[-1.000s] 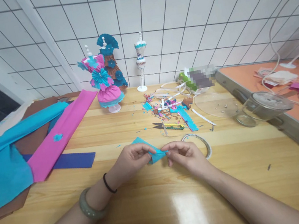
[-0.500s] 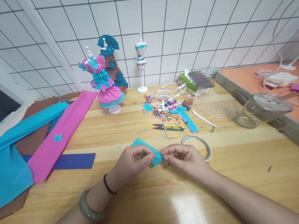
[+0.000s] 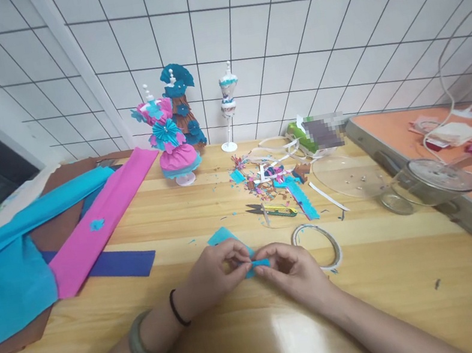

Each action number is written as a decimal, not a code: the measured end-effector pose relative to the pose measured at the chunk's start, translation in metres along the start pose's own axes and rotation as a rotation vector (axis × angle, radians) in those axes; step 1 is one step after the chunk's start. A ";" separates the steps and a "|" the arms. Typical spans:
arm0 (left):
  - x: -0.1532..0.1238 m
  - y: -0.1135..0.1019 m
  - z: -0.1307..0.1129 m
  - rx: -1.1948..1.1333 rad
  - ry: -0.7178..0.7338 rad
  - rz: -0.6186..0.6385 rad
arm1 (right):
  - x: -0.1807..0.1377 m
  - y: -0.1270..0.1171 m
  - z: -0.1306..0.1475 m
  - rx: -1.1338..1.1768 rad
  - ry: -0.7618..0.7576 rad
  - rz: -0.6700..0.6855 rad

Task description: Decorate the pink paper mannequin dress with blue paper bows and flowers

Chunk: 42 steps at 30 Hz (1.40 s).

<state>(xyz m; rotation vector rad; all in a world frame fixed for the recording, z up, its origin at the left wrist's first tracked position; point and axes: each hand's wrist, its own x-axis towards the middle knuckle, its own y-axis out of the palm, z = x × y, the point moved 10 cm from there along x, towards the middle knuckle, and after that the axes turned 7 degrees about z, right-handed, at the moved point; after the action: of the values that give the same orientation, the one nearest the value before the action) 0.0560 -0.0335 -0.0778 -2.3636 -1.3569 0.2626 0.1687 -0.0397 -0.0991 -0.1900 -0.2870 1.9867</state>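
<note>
Both my hands meet over the wooden table point(image 3: 245, 333) near its front middle. My left hand point(image 3: 217, 274) and my right hand point(image 3: 288, 267) pinch a small piece of turquoise crepe paper point(image 3: 258, 264) between fingertips. A wider corner of the same paper point(image 3: 221, 235) sticks out behind my left hand. My left wrist wears a green bangle and a black band.
Scissors point(image 3: 272, 210) and paper scraps point(image 3: 272, 173) lie behind my hands, a tape ring point(image 3: 317, 238) to the right. Pink point(image 3: 102, 221), turquoise point(image 3: 1, 272) and dark blue point(image 3: 119, 264) crepe sheets lie left. Dressed mini mannequins point(image 3: 173, 142) stand by the tiled wall. An orange tray point(image 3: 466, 160) sits right.
The view has tilted down slightly. My fingers have drawn closer together, folding the turquoise piece smaller; less of it shows between my hands.
</note>
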 end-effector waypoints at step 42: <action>-0.003 -0.001 0.022 0.260 -0.062 0.053 | 0.012 -0.003 0.010 -0.115 -0.166 -0.009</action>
<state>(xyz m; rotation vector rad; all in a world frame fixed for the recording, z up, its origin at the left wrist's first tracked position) 0.0461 -0.0305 -0.0972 -2.1919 -1.2076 0.4997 0.1634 -0.0287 -0.0889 -0.0971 -0.5091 1.9815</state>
